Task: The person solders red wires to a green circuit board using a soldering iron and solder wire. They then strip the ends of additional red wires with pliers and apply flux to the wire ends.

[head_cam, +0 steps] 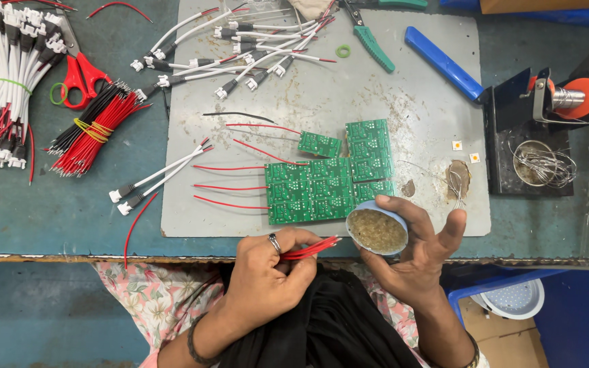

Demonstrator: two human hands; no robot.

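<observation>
Left hand (267, 262) curled tight, ring on one finger, pinching a small bunch of red wires (310, 248) whose ends poke out toward the blue cup. Right hand (414, 255) cupped around a small round blue cup (376, 230) of brownish-yellow paste, fingers wrapped on its rim, thumb raised alongside. Cup tilted up to the camera, sitting just below the green circuit boards (328, 178) at the near edge of the grey mat (403, 116). Wire tips just short of the cup's rim, not touching it as far as visible.

Above the cup, green circuit boards laid flat in a cluster on the mat, several with thin red leads (230, 185) running off to the left. Further up the mat from the boards, a spread of white cables with connectors (240, 51). Left of the boards, off the mat on the blue-green surface (56, 211), a banded bundle of red and black wires (93, 129), red-handled scissors (80, 71) and a thick bunch of white connector leads (11, 75). Up and right of the boards, green-handled pliers (373, 41) and a blue-handled tool (443, 63). Right of the boards, a black stand with a solder spool (570, 95) and a tangle of fine wire (543, 163) in a round holder.
</observation>
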